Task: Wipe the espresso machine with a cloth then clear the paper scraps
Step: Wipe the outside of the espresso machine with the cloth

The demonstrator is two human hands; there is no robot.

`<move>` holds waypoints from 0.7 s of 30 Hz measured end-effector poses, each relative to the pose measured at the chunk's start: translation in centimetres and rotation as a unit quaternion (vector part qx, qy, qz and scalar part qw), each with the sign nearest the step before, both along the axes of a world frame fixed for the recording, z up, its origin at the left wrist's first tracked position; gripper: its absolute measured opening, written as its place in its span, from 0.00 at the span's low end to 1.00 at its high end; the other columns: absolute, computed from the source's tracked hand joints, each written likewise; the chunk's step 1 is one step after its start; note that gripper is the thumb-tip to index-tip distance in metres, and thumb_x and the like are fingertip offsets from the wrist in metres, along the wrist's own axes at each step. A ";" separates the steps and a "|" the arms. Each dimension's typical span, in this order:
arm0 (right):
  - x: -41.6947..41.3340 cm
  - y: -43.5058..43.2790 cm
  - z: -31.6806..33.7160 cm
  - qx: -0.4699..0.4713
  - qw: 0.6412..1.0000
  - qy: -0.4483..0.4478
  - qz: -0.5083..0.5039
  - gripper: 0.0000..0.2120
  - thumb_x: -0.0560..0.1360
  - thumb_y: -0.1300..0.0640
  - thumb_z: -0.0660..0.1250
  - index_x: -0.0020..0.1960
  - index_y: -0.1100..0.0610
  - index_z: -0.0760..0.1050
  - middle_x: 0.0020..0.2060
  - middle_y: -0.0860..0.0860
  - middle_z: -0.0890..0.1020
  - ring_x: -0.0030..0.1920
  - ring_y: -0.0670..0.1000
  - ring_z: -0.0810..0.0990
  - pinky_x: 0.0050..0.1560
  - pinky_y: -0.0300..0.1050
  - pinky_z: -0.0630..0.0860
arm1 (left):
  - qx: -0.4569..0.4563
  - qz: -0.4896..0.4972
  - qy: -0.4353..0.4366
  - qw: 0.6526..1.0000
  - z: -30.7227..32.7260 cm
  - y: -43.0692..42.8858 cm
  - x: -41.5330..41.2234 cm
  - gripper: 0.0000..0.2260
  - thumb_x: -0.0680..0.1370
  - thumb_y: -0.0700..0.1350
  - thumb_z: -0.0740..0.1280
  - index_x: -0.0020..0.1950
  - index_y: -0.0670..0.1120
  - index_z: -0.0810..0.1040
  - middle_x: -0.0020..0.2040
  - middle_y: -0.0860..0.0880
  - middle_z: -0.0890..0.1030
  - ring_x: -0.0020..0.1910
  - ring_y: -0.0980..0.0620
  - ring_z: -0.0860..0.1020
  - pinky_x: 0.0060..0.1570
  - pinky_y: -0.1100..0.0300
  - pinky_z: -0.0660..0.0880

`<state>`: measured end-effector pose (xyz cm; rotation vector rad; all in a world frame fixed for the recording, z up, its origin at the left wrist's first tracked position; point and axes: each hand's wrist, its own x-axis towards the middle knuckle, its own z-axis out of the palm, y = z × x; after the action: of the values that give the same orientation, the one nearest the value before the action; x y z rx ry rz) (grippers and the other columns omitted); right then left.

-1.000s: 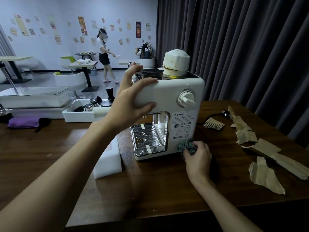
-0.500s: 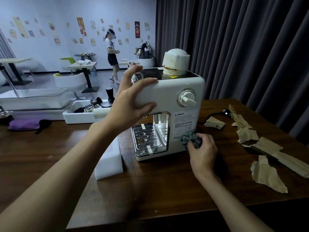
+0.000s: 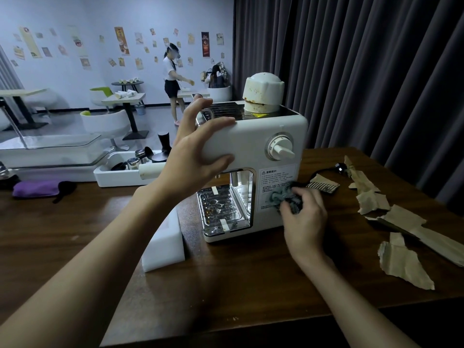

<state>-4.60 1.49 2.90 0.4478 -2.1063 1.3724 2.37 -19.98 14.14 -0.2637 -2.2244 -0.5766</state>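
A white espresso machine (image 3: 253,141) stands on the dark wooden table (image 3: 226,285), with a round knob on its front and a drip tray below. My left hand (image 3: 198,156) grips the machine's upper left corner, thumb on the front and fingers over the top. My right hand (image 3: 302,217) holds a bunched grey-green cloth (image 3: 285,197) and presses it against the warning label on the lower right front. Several torn brown paper scraps (image 3: 399,262) lie on the table to the right of the machine.
A white foam block (image 3: 164,243) stands left of the machine. A white tray (image 3: 113,173) with metal coffee tools sits behind, a purple pouch (image 3: 35,188) at far left. A black power plug (image 3: 340,168) lies at back right. Dark curtains hang behind; a person stands across the room.
My right hand has moved the cloth upward along the machine's lower right front, from near the base onto the label. My left hand keeps its grip. The person in the background walked right.
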 end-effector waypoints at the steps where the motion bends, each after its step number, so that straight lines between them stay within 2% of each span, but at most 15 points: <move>1: -0.2 0.2 0.3 -0.006 1.000 0.003 -0.011 0.15 0.72 0.68 0.72 0.58 0.65 0.78 0.54 0.55 0.78 0.53 0.45 0.74 0.51 0.31 0.70 | 0.002 0.000 0.001 1.000 0.0 0.0 0.0 0.25 0.72 0.48 0.75 0.68 0.53 0.76 0.77 0.47 0.58 0.75 0.38 0.64 0.70 0.42 0.68; 4: 0.4 -0.6 0.4 -0.014 1.000 0.017 -0.018 0.15 0.72 0.69 0.71 0.58 0.66 0.78 0.54 0.56 0.78 0.53 0.45 0.74 0.51 0.31 0.71 | 0.004 -0.001 0.004 1.000 0.0 0.1 0.0 0.25 0.72 0.47 0.75 0.68 0.53 0.76 0.77 0.48 0.58 0.75 0.38 0.65 0.70 0.42 0.68; 8: 1.9 -2.3 -0.2 0.033 0.998 0.047 0.036 0.16 0.70 0.70 0.73 0.56 0.66 0.78 0.52 0.56 0.78 0.53 0.48 0.77 0.53 0.31 0.73 | 0.003 0.002 0.007 1.000 0.1 0.2 0.0 0.25 0.71 0.47 0.76 0.68 0.52 0.77 0.77 0.46 0.58 0.74 0.38 0.65 0.71 0.43 0.68; 11: 1.6 -1.9 0.1 0.049 0.996 0.060 0.052 0.16 0.69 0.70 0.74 0.56 0.67 0.78 0.51 0.56 0.79 0.52 0.47 0.75 0.54 0.21 0.67 | 0.000 0.001 0.003 1.000 0.1 0.2 0.1 0.25 0.72 0.46 0.76 0.68 0.52 0.76 0.77 0.46 0.58 0.75 0.38 0.64 0.71 0.43 0.68; 13: 1.1 -1.1 0.8 0.028 0.998 0.047 0.030 0.16 0.70 0.69 0.73 0.57 0.66 0.78 0.53 0.56 0.78 0.53 0.47 0.75 0.52 0.17 0.65 | -0.001 0.002 0.000 1.000 0.1 0.2 0.1 0.25 0.72 0.46 0.76 0.68 0.52 0.76 0.77 0.47 0.58 0.75 0.38 0.63 0.71 0.43 0.68; 16: -0.2 -0.2 2.0 -0.025 0.999 0.028 -0.016 0.14 0.72 0.67 0.72 0.57 0.65 0.78 0.54 0.55 0.78 0.53 0.44 0.73 0.49 0.19 0.66 | 0.002 0.003 -0.001 1.000 0.1 0.1 0.0 0.25 0.72 0.48 0.76 0.68 0.53 0.76 0.77 0.47 0.58 0.75 0.38 0.64 0.71 0.42 0.67; 19: -0.3 -0.6 2.3 -0.037 0.998 0.048 -0.031 0.14 0.72 0.68 0.71 0.57 0.66 0.78 0.52 0.55 0.78 0.52 0.39 0.71 0.52 0.19 0.65 | 0.004 0.001 0.001 1.000 0.1 0.1 -0.1 0.25 0.71 0.48 0.76 0.68 0.53 0.76 0.77 0.47 0.58 0.75 0.37 0.64 0.70 0.42 0.68; 21: 0.5 -1.4 2.2 -0.026 0.998 0.059 -0.019 0.14 0.72 0.68 0.71 0.58 0.66 0.78 0.53 0.55 0.78 0.53 0.42 0.73 0.51 0.22 0.68 | 0.002 0.002 0.002 1.000 0.1 0.1 -0.1 0.25 0.72 0.48 0.75 0.68 0.52 0.76 0.77 0.47 0.58 0.75 0.37 0.64 0.70 0.41 0.68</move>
<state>-4.05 0.05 5.11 0.4543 -1.9701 1.3433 2.24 -19.85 14.21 -0.2590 -2.2201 -0.5781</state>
